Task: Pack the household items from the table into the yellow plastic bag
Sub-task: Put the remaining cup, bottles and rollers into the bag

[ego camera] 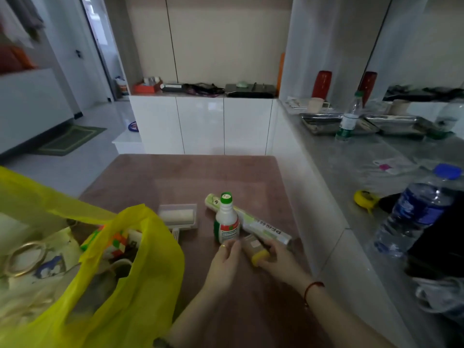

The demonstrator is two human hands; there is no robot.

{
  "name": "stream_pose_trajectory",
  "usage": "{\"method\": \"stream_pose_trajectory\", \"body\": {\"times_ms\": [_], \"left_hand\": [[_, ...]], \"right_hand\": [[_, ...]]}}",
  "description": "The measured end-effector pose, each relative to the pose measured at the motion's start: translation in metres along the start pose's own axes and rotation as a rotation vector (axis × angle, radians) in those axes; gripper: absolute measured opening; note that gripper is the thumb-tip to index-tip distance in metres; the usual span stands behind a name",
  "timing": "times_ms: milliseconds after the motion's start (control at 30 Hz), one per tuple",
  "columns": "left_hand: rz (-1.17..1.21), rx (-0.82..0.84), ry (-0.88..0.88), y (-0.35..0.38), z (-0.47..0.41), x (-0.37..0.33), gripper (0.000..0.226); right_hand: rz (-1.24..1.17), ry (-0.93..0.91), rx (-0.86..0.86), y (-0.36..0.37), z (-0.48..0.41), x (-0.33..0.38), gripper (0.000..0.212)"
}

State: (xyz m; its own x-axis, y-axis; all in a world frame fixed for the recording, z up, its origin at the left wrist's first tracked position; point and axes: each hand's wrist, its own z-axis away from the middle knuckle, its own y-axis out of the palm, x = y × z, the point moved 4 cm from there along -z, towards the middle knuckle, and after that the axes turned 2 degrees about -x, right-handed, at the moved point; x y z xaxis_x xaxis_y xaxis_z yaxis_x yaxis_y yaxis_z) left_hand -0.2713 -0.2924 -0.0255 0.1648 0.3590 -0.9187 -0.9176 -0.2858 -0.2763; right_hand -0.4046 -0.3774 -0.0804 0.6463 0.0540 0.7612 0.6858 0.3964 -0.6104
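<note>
The yellow plastic bag (130, 285) stands open at the table's near left, holding a colourful cube (117, 243), gold rings and other items. On the brown table (190, 177) stand a white bottle with a green cap (226, 219), a long green-and-white roll (261, 226) lying behind it, and a clear box with a lint roller (178, 216). A small brown jar with a yellow lid (254, 248) lies on its side. My right hand (278, 262) grips it at the lid end. My left hand (222, 266) touches its other end, beside the bottle's base.
A grey counter (351, 177) runs along the right with a blue-capped water bottle (416, 212), a green-capped bottle (349, 116), metal trays (324, 123) and a yellow tape measure (364, 198). White cabinets (200, 124) stand beyond the table's far edge.
</note>
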Motion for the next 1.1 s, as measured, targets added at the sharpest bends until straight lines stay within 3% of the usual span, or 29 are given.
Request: {"method": "stream_pose_trajectory", "body": {"times_ms": [133,267,367,467,567,633,667,733,800,867,933,1000,1100], "left_hand": [[0.081,-0.129,-0.191,0.002,-0.025,0.033,0.035],[0.231,-0.113,-0.380,0.020,-0.044,0.065,0.022],[0.345,-0.115,-0.452,0.024,-0.054,0.074,0.029],[0.473,-0.094,-0.480,0.025,-0.058,0.070,0.031],[0.572,-0.115,-0.447,0.025,-0.066,0.070,0.033],[0.571,-0.213,-0.427,0.018,-0.070,0.074,0.050],[0.584,-0.250,-0.439,0.015,-0.071,0.076,0.062],[0.667,-0.271,-0.475,0.011,-0.071,0.080,0.047],[0.701,-0.314,-0.483,0.008,-0.070,0.085,0.024],[0.759,-0.335,-0.487,0.009,-0.067,0.086,0.015],[0.793,-0.336,-0.485,0.010,-0.061,0.084,0.013],[0.819,-0.320,-0.482,0.009,-0.054,0.076,0.022],[0.825,-0.273,-0.421,0.002,-0.036,0.053,0.024]], "right_hand": [[0.133,-0.033,-0.014,0.019,-0.022,-0.007,0.064],[0.315,-0.066,-0.022,0.040,-0.032,-0.011,0.065],[0.251,-0.082,-0.098,0.045,-0.036,-0.010,0.063],[0.006,-0.161,-0.172,0.050,-0.028,0.001,0.058],[-0.069,-0.233,0.002,0.065,-0.013,0.015,0.071],[-0.113,-0.301,0.039,0.064,-0.013,0.018,0.067],[-0.155,-0.341,-0.030,0.057,-0.016,0.017,0.057],[-0.250,-0.347,-0.273,0.035,-0.028,0.014,0.047],[-0.334,-0.318,-0.370,0.020,-0.042,0.023,0.048],[-0.344,-0.317,-0.261,0.020,-0.061,0.045,0.071],[-0.300,-0.306,-0.132,0.030,-0.079,0.066,0.080],[-0.301,-0.268,-0.078,0.038,-0.097,0.081,0.067],[-0.254,-0.191,-0.126,0.038,-0.105,0.088,0.046]]}}
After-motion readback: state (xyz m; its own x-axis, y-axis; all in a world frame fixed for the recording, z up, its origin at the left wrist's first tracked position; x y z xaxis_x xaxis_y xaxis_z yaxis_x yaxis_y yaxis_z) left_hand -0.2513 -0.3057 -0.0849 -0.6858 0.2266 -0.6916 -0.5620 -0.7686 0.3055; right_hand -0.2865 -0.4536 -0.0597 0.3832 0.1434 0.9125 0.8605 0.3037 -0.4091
